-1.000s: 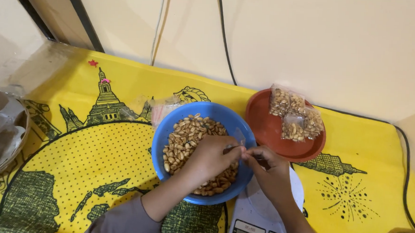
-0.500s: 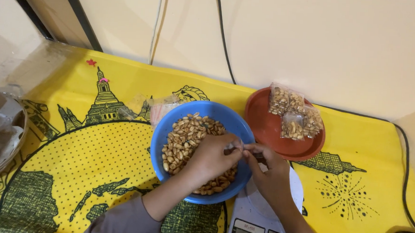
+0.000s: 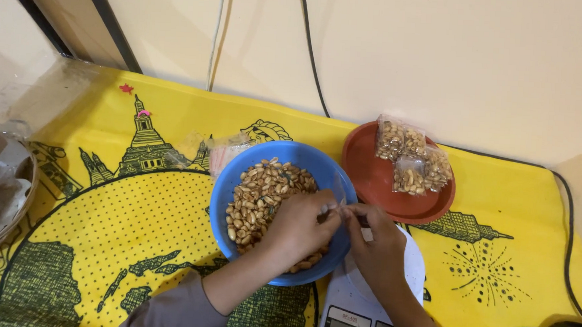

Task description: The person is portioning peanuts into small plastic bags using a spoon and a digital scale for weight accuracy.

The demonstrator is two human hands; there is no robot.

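A blue bowl (image 3: 237,174) full of roasted peanuts (image 3: 259,192) sits in the middle of the yellow cloth. My left hand (image 3: 297,227) reaches over the bowl's right side. My right hand (image 3: 379,244) meets it fingertip to fingertip just above the rim. Between the two hands is a small clear plastic bag (image 3: 338,189), pinched at its mouth by both. Under my right hand lies a white digital scale (image 3: 356,306).
A red-brown plate (image 3: 376,188) to the right holds several small filled peanut bags (image 3: 410,160). Loose clear bags (image 3: 222,150) lie behind the bowl. A woven basket (image 3: 4,195) stands at the left edge. Black cables (image 3: 313,58) run down the wall.
Both hands stay together at the bowl's right rim with only small finger shifts on the clear bag. The view has drifted slightly.
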